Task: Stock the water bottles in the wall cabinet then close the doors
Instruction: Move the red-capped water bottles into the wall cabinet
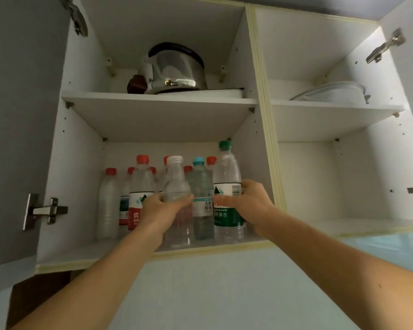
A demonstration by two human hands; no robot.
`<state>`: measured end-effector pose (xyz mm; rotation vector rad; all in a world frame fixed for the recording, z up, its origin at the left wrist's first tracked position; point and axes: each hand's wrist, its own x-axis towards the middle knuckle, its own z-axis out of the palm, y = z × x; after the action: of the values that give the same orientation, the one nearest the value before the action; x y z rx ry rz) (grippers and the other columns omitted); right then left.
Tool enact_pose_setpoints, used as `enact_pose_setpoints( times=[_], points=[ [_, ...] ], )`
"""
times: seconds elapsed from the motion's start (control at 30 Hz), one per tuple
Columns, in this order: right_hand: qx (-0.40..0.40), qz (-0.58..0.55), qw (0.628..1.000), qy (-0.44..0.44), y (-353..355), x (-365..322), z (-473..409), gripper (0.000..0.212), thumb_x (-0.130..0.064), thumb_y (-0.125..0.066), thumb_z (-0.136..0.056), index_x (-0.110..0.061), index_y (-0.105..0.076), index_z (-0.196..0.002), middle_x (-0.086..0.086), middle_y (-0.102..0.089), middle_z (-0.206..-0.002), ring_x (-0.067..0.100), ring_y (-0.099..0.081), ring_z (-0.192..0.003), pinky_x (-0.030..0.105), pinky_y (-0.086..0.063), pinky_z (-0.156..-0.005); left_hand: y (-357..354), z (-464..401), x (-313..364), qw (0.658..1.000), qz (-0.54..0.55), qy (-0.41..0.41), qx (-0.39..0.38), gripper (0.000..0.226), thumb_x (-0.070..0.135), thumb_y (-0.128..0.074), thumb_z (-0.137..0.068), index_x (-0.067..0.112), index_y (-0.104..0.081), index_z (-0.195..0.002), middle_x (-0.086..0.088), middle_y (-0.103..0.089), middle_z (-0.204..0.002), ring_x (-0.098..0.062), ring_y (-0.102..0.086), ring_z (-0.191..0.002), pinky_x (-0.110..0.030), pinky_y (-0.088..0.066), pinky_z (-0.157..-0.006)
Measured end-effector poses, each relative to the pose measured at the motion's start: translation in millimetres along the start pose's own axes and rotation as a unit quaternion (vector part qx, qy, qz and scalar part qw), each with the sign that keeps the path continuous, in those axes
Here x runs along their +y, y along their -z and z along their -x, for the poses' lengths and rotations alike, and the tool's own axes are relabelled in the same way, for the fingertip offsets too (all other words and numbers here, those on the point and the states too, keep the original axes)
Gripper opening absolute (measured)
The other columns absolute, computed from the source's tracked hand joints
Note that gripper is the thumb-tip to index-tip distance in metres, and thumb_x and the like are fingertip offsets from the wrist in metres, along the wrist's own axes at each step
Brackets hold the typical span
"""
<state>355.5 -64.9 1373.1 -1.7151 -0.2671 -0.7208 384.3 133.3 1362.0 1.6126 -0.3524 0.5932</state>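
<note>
Both grips hold two bottles: white-capped bottle (175, 186), green-capped bottle (226, 182).

The light is soft and rather dim, coming in from the right so the right compartment's side wall (391, 148) glows while the left door (22, 115) sits in grey shadow, the kettle (177, 67) throws small glints, and straight edges bow toward the corners.

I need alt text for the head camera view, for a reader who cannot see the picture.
Two hands place bottles on the lower left shelf of an open wall cabinet: the left hand grips a white-capped bottle, the right hand a green-capped bottle. A blue-capped bottle stands between them, red-capped ones behind. A steel kettle sits above.
</note>
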Motion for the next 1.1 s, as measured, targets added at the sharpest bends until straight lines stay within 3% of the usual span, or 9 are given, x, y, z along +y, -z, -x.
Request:
enact_pose_setpoints(
  times=[0.13, 0.2, 0.27, 0.43, 0.57, 0.67, 0.8, 1.1],
  points=[
    [0.025, 0.068, 0.997, 0.041, -6, 13, -4, 0.059, -0.035, -0.089, -0.075, -0.02, -0.056, -0.122, -0.002, -0.072, -0.105, 0.013, -0.074, -0.085, 0.03, -0.063, -0.067, 18, -11, -18, 0.987, -0.125, -0.049, -0.092, 0.051, 0.046, -0.088, -0.068, 0.04, -0.06, -0.109, 0.016, -0.068, -0.102, -0.006, -0.064, -0.095, -0.031, -0.052, -0.08],
    [0.031, 0.124, 0.99, 0.061, -7, 19, -4, 0.062, -0.039, -0.089, -0.073, -0.026, -0.052, -0.122, -0.008, -0.067, -0.107, 0.007, -0.07, -0.087, 0.017, -0.056, -0.056, 21, -11, -26, 0.973, -0.189, -0.088, -0.1, 0.051, 0.049, -0.087, -0.068, 0.046, -0.053, -0.106, 0.023, -0.062, -0.094, 0.006, -0.058, -0.089, -0.022, -0.047, -0.076],
    [0.02, 0.166, 0.983, 0.07, -5, 23, -3, 0.067, -0.039, -0.089, -0.072, -0.03, -0.05, -0.125, -0.012, -0.066, -0.107, 0.004, -0.068, -0.089, 0.014, -0.053, -0.054, 23, -12, -31, 0.963, -0.22, -0.122, -0.096, 0.053, 0.05, -0.085, -0.07, 0.045, -0.051, -0.11, 0.026, -0.059, -0.091, 0.01, -0.054, -0.084, -0.017, -0.042, -0.071],
    [0.018, 0.204, 0.976, 0.074, -2, 31, -5, 0.074, -0.037, -0.088, -0.075, -0.03, -0.046, -0.135, -0.017, -0.065, -0.103, -0.002, -0.066, -0.087, 0.01, -0.051, -0.054, 16, -17, -35, 0.954, -0.251, -0.146, -0.08, 0.072, 0.05, -0.084, -0.073, 0.024, -0.051, -0.132, 0.009, -0.067, -0.121, -0.011, -0.063, -0.105, -0.025, -0.047, -0.084],
    [0.015, 0.21, 0.974, 0.082, -5, 38, -10, 0.073, -0.035, -0.087, -0.078, -0.026, -0.045, -0.137, -0.017, -0.06, -0.104, -0.003, -0.062, -0.086, 0.008, -0.05, -0.052, 10, -21, -37, 0.948, -0.27, -0.148, -0.077, 0.075, 0.053, -0.084, -0.072, 0.023, -0.05, -0.131, 0.005, -0.065, -0.123, -0.01, -0.059, -0.1, -0.02, -0.043, -0.072],
    [0.022, 0.209, 0.974, 0.088, -8, 43, -14, 0.072, -0.033, -0.086, -0.079, -0.025, -0.045, -0.137, -0.008, -0.064, -0.116, 0.004, -0.064, -0.092, 0.014, -0.055, -0.064, 1, -20, -35, 0.948, -0.277, -0.144, -0.064, 0.074, 0.054, -0.085, -0.072, 0.022, -0.051, -0.129, 0.004, -0.066, -0.122, -0.013, -0.061, -0.102, -0.025, -0.047, -0.076],
    [0.046, 0.232, 0.967, 0.097, -14, 48, -17, 0.072, -0.035, -0.085, -0.079, -0.022, -0.046, -0.139, 0.001, -0.063, -0.124, 0.019, -0.064, -0.106, 0.039, -0.059, -0.09, -17, -19, -35, 0.947, -0.282, -0.145, -0.048, 0.073, 0.052, -0.085, -0.072, 0.022, -0.052, -0.13, 0.002, -0.067, -0.125, -0.018, -0.064, -0.111, -0.038, -0.054, -0.093],
    [0.058, 0.244, 0.964, 0.083, -18, 55, -20, 0.078, -0.038, -0.083, -0.081, -0.019, -0.041, -0.144, 0.008, -0.057, -0.132, 0.028, -0.06, -0.116, 0.049, -0.055, -0.097, -39, -8, -41, 0.937, -0.303, -0.172, 0.025, 0.075, 0.054, -0.083, -0.075, 0.018, -0.052, -0.133, -0.003, -0.063, -0.128, -0.023, -0.061, -0.116, -0.044, -0.055, -0.095]
  ],
)
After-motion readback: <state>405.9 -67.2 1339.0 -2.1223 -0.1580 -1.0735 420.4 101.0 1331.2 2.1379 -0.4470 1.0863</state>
